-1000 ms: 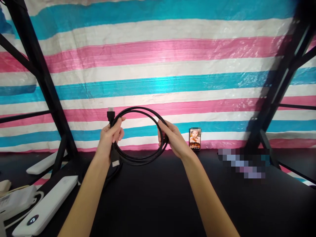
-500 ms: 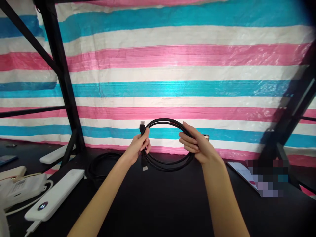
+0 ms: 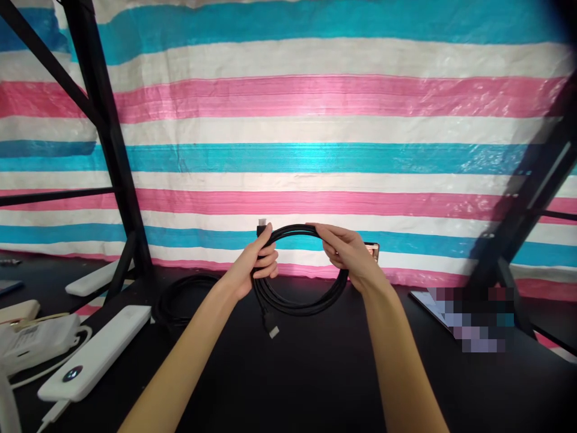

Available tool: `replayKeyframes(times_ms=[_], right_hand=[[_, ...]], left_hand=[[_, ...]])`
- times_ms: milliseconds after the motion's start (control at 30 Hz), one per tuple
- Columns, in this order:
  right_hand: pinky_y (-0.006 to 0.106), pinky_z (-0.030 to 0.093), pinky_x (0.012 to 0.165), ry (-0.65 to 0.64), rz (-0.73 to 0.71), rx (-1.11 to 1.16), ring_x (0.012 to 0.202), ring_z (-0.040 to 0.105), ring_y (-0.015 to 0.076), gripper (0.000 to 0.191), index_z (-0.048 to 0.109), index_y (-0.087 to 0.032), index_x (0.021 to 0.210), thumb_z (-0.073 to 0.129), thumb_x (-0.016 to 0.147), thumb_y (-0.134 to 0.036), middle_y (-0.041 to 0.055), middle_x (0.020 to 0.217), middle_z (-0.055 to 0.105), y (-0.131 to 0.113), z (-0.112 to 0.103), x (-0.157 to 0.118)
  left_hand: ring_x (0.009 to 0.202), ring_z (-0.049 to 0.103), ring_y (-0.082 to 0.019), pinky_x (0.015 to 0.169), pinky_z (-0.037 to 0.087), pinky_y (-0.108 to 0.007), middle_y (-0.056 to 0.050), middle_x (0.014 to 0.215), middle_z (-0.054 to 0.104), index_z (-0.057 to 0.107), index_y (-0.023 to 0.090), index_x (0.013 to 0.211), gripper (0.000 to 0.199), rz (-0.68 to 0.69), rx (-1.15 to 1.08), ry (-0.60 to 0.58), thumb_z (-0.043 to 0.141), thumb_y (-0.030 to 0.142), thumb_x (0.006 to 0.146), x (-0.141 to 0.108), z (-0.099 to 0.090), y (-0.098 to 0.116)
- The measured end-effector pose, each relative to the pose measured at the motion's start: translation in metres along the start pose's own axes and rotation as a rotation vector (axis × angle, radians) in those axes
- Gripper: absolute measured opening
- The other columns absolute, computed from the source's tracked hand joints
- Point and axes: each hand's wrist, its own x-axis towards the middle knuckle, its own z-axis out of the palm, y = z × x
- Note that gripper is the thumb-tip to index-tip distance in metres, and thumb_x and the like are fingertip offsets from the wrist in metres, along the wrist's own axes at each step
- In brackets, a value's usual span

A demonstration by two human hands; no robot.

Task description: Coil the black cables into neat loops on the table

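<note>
A black cable (image 3: 300, 311) is wound in a loop and held up above the black table (image 3: 288, 379). My left hand (image 3: 256, 263) is closed round the loop's left side, with one plug (image 3: 262, 227) sticking up beside the thumb. The other plug (image 3: 271, 328) hangs down below that hand. On the loop's upper right, my right hand (image 3: 341, 249) grips the cable between thumb and fingers; its lower fingers are curled.
Another coiled black cable (image 3: 180, 300) lies behind my left forearm. At the left are a white power bank (image 3: 97, 355), a white adapter (image 3: 40, 343) and a white bar (image 3: 94, 278). A phone (image 3: 433, 310) lies right. Black frame posts (image 3: 119, 156) stand before striped sheeting.
My right hand has moved left along the top of the loop. The lower plug has swung down and slightly right. My left fingers have wrapped further round the cable.
</note>
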Motion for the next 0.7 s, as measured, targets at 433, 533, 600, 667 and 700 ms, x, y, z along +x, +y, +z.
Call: replayKeyframes(times_ms=[433,533,600,667,700], right_hand=[[0.022,0.015,0.041,-0.242,-0.068,-0.158,0.046,0.023,0.0053,0.035,0.063,-0.016,0.068,0.059,0.079,-0.049,-0.0062,0.051,0.031,0.005,0.014,-0.001],[0.022,0.013,0.038,-0.047,-0.002,0.011,0.044,0.017,0.005,0.034,0.063,-0.018,0.076,0.063,0.074,-0.052,-0.0077,0.052,0.026,0.009,0.021,0.004],[0.022,0.013,0.037,0.105,-0.011,0.099,0.043,0.017,0.005,0.035,0.065,-0.019,0.087,0.067,0.071,-0.051,-0.0081,0.053,0.027,0.01,0.027,0.007],[0.022,0.014,0.036,0.199,-0.071,0.138,0.043,0.018,0.0051,0.039,0.066,-0.021,0.098,0.067,0.071,-0.05,-0.0078,0.053,0.03,0.01,0.03,0.008],[0.022,0.014,0.036,0.211,-0.098,0.144,0.042,0.018,0.0051,0.041,0.066,-0.022,0.103,0.065,0.073,-0.05,-0.0074,0.053,0.031,0.01,0.031,0.008]], left_hand=[[0.036,0.019,-0.004,0.043,0.026,-0.023,0.011,0.035,0.02,0.029,0.021,0.044,0.051,0.006,0.357,-0.013,0.073,0.032,0.069,-0.003,-0.008,-0.004],[0.034,0.013,-0.002,0.04,0.024,-0.021,0.012,0.036,0.015,0.02,0.022,0.045,0.056,0.102,0.176,0.146,0.069,0.029,0.071,0.002,-0.015,0.0],[0.033,0.009,-0.002,0.039,0.023,-0.02,0.012,0.038,0.011,0.015,0.021,0.048,0.055,0.143,0.098,0.187,0.062,0.03,0.075,0.004,-0.017,0.001],[0.033,0.009,-0.002,0.038,0.023,-0.02,0.012,0.039,0.011,0.014,0.021,0.05,0.053,0.147,0.077,0.189,0.058,0.031,0.077,0.006,-0.016,0.003],[0.033,0.01,-0.002,0.038,0.024,-0.019,0.012,0.039,0.011,0.014,0.021,0.05,0.053,0.137,0.073,0.181,0.058,0.031,0.077,0.005,-0.015,0.003]])
